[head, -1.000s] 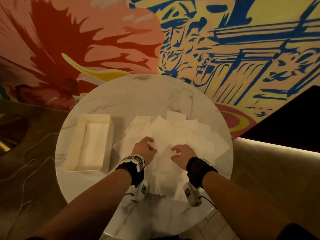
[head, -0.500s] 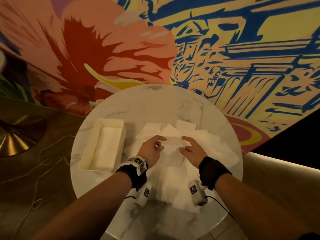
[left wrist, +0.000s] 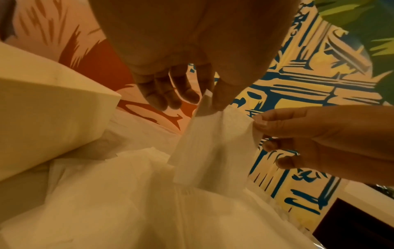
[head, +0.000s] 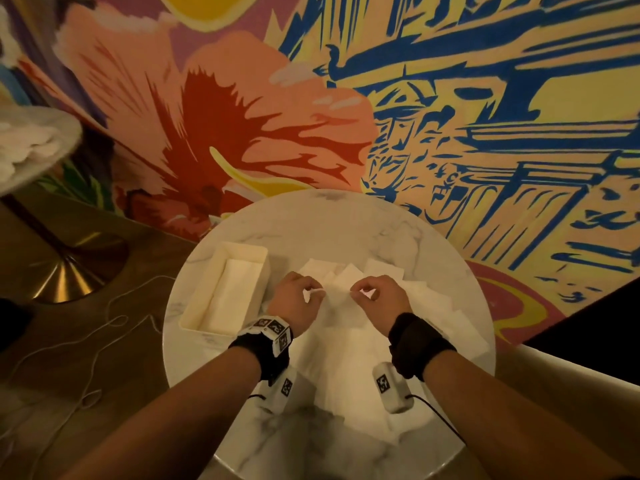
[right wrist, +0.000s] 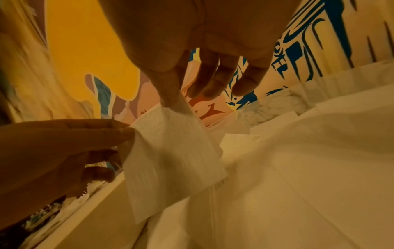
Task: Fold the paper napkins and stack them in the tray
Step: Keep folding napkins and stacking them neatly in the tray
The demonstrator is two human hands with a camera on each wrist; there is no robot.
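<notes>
Left hand (head: 294,303): raised above the pile, thumb and forefinger pinching the left top corner of one napkin; the other fingers (left wrist: 164,94) hang curled and free of the paper.
Right hand (head: 381,299): level with the left hand, thumb and forefinger pinching the right top corner of the same napkin; remaining fingers (right wrist: 215,80) loosely curled, touching nothing.
Held napkin (left wrist: 213,146): white, embossed, hanging down between the two hands from its top edge; lower edge just above or on the pile, contact cannot be told. In the right wrist view (right wrist: 170,158) it hangs as a flat sheet with a slight sag.
Loose napkins (head: 363,362): a spread of white sheets, overlapping, covering the middle and right of the surface from the near edge up past the hands; count cannot be told.
Tray (head: 194,308): cream, rectangular, on the left part of the surface, long side running near to far, just beside the left hand.
Tray contents: a flat white folded stack (head: 235,292) lying inside, lower than the rim; number of pieces cannot be told.
Surface (head: 311,223): round, white marble pattern, bare along its far rim.
Wrists: black band on each; white marked block on the left band (head: 272,330).
Background: painted wall (head: 450,133) in orange, red, yellow and blue behind the surface; second round table (head: 38,143) at far left with white material on it; thin white cord (head: 114,323) on the floor to the left.
</notes>
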